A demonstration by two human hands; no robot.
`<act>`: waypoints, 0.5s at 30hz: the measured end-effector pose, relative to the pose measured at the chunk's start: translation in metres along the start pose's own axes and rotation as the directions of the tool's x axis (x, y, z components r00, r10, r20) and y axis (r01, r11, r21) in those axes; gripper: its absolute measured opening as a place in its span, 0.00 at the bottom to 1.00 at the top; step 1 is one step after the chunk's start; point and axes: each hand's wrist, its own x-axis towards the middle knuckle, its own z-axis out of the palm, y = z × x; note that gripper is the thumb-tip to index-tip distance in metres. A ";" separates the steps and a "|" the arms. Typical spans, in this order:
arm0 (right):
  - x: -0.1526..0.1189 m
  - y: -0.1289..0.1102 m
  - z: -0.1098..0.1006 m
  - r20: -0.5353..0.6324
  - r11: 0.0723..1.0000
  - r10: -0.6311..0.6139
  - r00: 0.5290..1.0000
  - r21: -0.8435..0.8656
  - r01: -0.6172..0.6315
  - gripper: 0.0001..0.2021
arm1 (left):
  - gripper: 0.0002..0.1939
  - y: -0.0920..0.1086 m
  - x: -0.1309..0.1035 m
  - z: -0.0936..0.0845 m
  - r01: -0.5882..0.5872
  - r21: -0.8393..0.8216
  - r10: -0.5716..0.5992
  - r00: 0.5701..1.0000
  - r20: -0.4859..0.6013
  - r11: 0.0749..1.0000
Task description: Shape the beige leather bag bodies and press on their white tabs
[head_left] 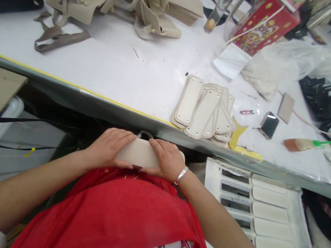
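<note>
A smooth cream piece [138, 152], a pale loop [145, 132] at its far edge, is held between both hands [163, 158].

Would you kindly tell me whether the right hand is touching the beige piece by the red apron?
Touching. The head view shows the right hand lying across the right part of the beige piece, thumb at its near edge.

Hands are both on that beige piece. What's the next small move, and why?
I'd probably raise the beige piece slightly with both hands, bringing it clear of the table edge. The left hand and right hand hold its opposite ends, so the grip looks balanced, and it sits low between the red apron and the table, where room looks tight.
</note>
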 end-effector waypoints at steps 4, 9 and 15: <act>-0.001 -0.004 -0.003 0.016 1.000 -0.019 1.000 -0.020 0.020 0.48 | 0.41 0.000 0.001 -0.002 0.013 -0.022 -0.012 0.999 0.043 1.000; 0.001 -0.005 -0.005 0.022 1.000 0.002 1.000 -0.022 -0.002 0.44 | 0.39 0.001 0.005 -0.004 0.039 -0.048 -0.036 0.997 0.069 0.998; 0.004 -0.003 -0.004 0.029 1.000 0.000 1.000 -0.016 0.001 0.44 | 0.38 -0.001 0.008 -0.006 0.068 -0.078 -0.059 0.992 0.109 0.995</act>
